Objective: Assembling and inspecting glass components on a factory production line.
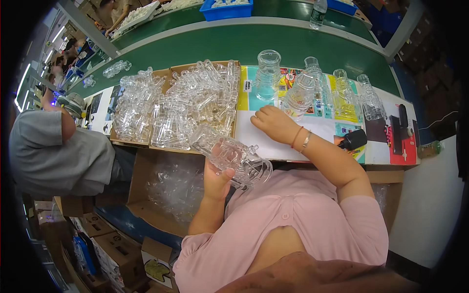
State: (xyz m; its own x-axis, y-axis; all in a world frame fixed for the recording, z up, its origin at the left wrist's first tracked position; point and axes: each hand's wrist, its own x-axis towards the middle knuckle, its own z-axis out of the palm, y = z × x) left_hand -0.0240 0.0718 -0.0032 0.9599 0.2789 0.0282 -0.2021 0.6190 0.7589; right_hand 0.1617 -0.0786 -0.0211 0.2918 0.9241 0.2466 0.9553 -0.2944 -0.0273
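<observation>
The pink top (286,234) is nearest. The left hand (218,179) clamps 1 clear vessel (233,155) by the carton (238,93) — seemingly checking it. Right of the carton, the right hand (274,125) curls, grip untellable — next wants steady support.

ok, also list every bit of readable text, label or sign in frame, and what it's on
None legible enough to quote.
Bottle, green label: too small to read.
Printed board under the standing clear vessels: colourful print and small lettering, too small or blurred.
Cartons, lower left: dark markings, too blurred.
Clear piece in the left hand: no lettering I can make out.
</observation>
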